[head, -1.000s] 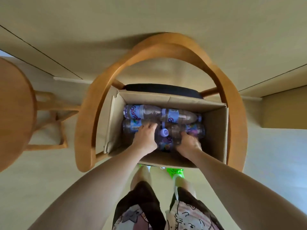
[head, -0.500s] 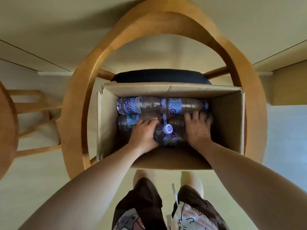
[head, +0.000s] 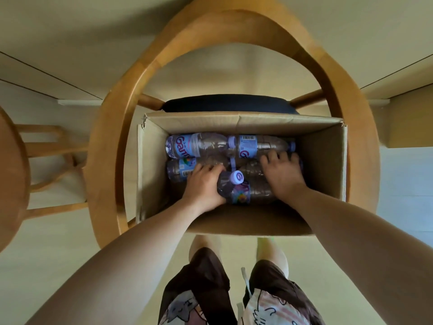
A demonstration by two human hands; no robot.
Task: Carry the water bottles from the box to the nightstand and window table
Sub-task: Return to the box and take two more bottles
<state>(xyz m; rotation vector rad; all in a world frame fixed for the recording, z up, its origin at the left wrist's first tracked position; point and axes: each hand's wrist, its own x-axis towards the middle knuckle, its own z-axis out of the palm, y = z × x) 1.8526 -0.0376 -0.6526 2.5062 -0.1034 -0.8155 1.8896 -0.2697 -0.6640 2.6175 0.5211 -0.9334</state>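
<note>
Since half a second ago, little has shifted. Left hand (head: pixel 203 186) fingers curl round one bottle's (head: pixel 235 188) neck; right hand (head: pixel 282 174) fingers lie spread over another bottle (head: pixel 251 168) inside the box (head: pixel 241 121). Pick-up is beginning; next, the right fingers must close before both lift.

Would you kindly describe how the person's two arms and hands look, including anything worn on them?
Both forearms are bare, with no sleeves in view. The left hand and the right hand carry no gloves, and no rings, watch or bracelet show. Lower down, the person wears dark brown shorts under a pale cartoon-print garment.
</note>
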